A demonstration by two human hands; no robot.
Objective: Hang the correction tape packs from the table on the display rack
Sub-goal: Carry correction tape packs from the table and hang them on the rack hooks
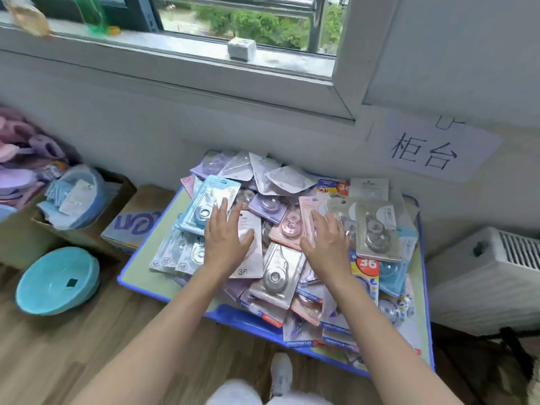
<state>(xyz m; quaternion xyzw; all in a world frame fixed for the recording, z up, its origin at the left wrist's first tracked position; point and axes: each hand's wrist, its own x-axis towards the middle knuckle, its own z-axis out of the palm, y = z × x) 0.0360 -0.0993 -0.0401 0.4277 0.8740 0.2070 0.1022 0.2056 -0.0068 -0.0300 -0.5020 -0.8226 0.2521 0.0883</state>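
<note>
Both my hands are out over the heap of correction tape packs (276, 273), which lie piled loose and overlapping across the low blue-rimmed counter (139, 277) under the window. My left hand (225, 236) is palm down with its fingers (222, 210) straight and spread wide, holding nothing; it sits over a pale pack marked 36 (251, 258), with the fingertips reaching the edge of a light blue pack (209, 204). I cannot tell whether the palm presses on the pack or only hovers just above it. My right hand (325, 239) is likewise flat and wide, gripping nothing, over a pink pack (287, 226) and next to a clear-fronted pack (377, 229) that rests tilted on top of the heap. To the left of the counter a turquoise basin (57, 280) stands on the wooden floor beside a cardboard box (137, 220). On the wall to the right hangs a paper sign (432, 147) with handwritten characters, and below it is a white radiator (491, 276).
</note>
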